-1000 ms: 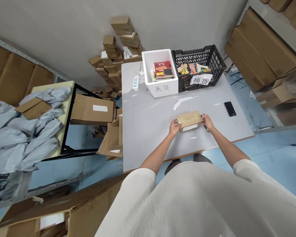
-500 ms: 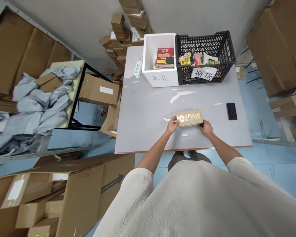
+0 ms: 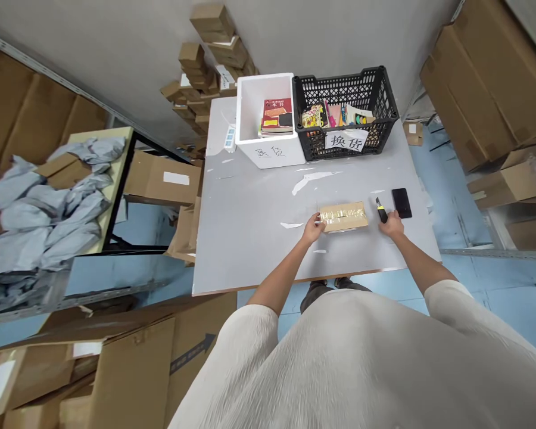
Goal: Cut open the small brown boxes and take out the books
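Note:
A small cardboard box (image 3: 343,217) with shiny clear tape along its top lies near the front of the grey table (image 3: 245,238). My left hand (image 3: 313,228) grips its left end, thumb and fingers closed on the edge. To the right of the box, my right hand (image 3: 392,224) has its fingers around the lower end of a utility knife (image 3: 381,210). The knife has a black handle with a yellow part and points away from me. Just beyond my right hand lies a black phone (image 3: 402,203).
At the table's back stand a white foam box (image 3: 272,152) and a black plastic crate (image 3: 346,143), both holding books. A power strip (image 3: 230,138) lies left of them. Grey parcels (image 3: 53,202) fill a left shelf; a large carton (image 3: 136,363) stands at lower left.
My right hand has moved right, away from the box's end, bringing the knife into clear sight beside the phone. My left hand stays on the box. The camera view has shifted.

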Action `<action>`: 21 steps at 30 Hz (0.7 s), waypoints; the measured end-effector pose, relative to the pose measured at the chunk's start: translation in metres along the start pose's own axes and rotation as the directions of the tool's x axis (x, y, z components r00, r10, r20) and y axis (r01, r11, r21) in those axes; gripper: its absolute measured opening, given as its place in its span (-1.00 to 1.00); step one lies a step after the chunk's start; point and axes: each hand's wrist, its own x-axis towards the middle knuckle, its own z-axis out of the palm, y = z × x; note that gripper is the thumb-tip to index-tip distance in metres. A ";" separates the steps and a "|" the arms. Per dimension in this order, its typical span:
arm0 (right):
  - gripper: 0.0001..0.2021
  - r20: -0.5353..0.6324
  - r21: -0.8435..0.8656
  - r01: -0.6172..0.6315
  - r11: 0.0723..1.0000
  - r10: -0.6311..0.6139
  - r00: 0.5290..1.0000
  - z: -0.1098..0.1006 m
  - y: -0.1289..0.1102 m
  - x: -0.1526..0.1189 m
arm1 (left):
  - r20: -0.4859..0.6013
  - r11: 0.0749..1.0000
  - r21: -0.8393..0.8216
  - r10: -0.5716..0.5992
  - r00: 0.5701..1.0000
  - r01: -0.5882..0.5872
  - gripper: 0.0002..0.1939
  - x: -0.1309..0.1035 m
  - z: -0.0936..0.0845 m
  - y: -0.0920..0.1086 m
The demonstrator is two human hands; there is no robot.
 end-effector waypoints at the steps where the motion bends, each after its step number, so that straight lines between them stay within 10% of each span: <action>1: -0.40 0.013 0.002 0.008 1.000 -0.008 1.000 -0.003 0.005 0.006 | 0.000 1.000 0.006 0.004 1.000 -0.004 -0.29 0.001 0.003 0.000; 21: -0.52 -0.063 0.321 0.087 0.943 -0.070 0.996 -0.030 -0.015 0.023 | -0.031 0.999 0.034 0.010 0.999 -0.009 -0.31 0.004 0.015 0.013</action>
